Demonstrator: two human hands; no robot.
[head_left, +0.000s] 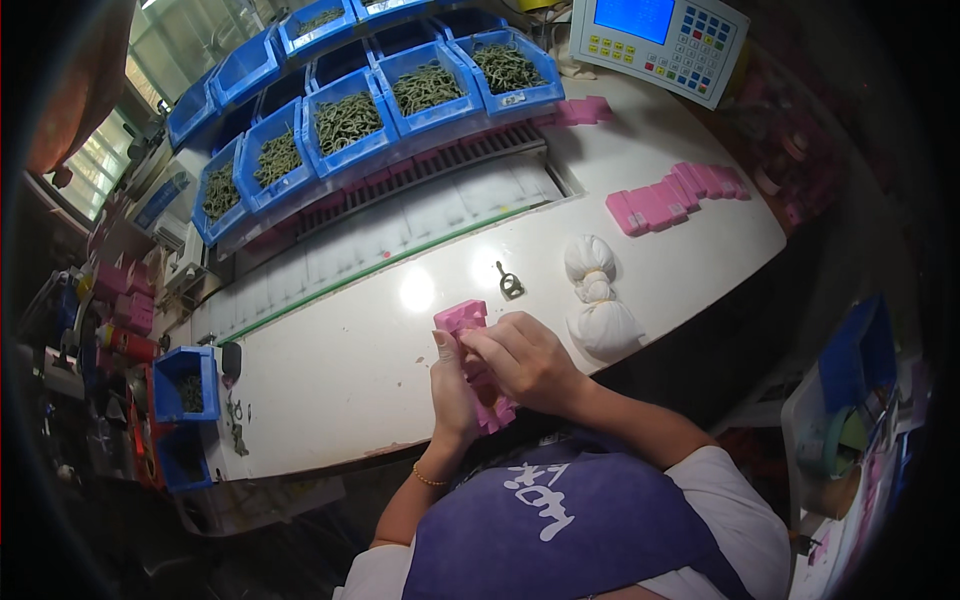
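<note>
My left hand (455,400) grips a long pink block (462,315) with notched ends, held over the front edge of the white table. Its thumb points up along the block's left side. My right hand (528,365) bends over the same block from the right, fingers closed against its middle; whether a smaller piece is pinched there is hidden. Just beyond the hands lies a small dark metal tool (510,285) with a ring-shaped end. To the right rests a white cloth bundle (600,325), tied round its middle.
Several pink blocks (650,207) stand in a row at the right. Blue bins (357,140) full of thin green pieces line the back, above a dark slotted strip (430,180). A control panel (660,45) with a screen stands back right; another blue bin (185,385) sits left.
</note>
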